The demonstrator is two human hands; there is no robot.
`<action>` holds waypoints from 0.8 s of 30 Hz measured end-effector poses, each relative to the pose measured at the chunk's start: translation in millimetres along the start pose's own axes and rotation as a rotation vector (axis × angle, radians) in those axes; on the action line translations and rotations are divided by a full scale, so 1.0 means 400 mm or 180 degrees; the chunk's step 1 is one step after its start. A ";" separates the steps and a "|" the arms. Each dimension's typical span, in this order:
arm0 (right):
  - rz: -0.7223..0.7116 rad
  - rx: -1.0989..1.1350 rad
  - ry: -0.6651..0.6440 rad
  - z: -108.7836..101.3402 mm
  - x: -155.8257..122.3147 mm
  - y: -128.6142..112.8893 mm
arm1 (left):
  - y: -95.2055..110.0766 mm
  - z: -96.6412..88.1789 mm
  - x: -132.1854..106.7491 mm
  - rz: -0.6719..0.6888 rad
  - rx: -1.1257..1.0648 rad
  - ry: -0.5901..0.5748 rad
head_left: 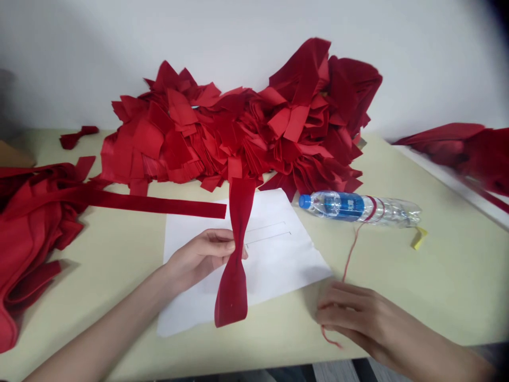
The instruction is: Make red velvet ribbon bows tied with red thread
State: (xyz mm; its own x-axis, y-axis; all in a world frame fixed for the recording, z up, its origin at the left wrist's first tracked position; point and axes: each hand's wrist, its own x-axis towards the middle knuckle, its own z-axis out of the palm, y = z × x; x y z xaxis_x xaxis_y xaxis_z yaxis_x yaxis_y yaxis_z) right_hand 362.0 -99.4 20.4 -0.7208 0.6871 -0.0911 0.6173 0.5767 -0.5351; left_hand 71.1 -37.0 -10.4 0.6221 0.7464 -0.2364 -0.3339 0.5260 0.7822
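the left hand (199, 260) is nearest, its fingers (222, 245) clenched around the middle of a red velvet strip (234, 276), pinching it into a narrow waist. the strip hangs in two wide ends, one up and one down, above a white paper sheet (278, 265) with thin drawn lines on it. the right hand (358, 318) rests on the pale counter (445, 297) beside the sheet, its fingers (342, 313) loosely curled. a thin red thread (350, 254) passes under them, and i cannot tell whether they grip it. the thread runs up to a clear plastic water bottle (358, 208) with a blue cap, lying on its side and wrapped with the same thread. a small yellow tag (419, 237) sits just past its base. a long velvet band (159, 206) lies across the counter, reaching from a mass of red ribbon (32, 228) on the left to the sheet's edge. behind, a big heap of cut red velvet pieces (222, 132) leans against a white wall (238, 32), with more red fabric (469, 148) off to the right.
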 end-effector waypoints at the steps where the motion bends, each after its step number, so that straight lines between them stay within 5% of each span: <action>1: -0.0029 -0.0075 -0.0187 0.007 0.000 0.002 | 0.000 0.001 -0.001 0.0005 -0.0017 -0.0001; 5: -0.0036 -0.0110 -0.0323 0.021 0.001 0.010 | -0.001 0.003 -0.002 0.0008 -0.0096 -0.0021; 13: 0.0325 0.1546 0.0944 -0.040 0.118 -0.028 | -0.013 0.008 -0.001 -0.0079 -0.0228 0.0053; 19: -0.0044 0.2521 0.0827 -0.033 0.278 -0.078 | -0.020 0.019 0.005 0.0119 -0.0213 0.0204; 24: -0.0011 0.2874 0.0664 -0.016 0.318 -0.085 | -0.017 0.031 0.003 0.0305 -0.0183 0.0477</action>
State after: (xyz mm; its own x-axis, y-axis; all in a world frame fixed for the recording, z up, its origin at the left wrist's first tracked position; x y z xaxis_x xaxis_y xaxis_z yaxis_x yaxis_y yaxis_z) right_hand 251.4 -28.8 32.5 -0.5969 0.8021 0.0180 0.0723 0.0761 -0.9945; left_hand 82.8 -44.9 -8.7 0.4744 0.8444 -0.2489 -0.4291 0.4687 0.7721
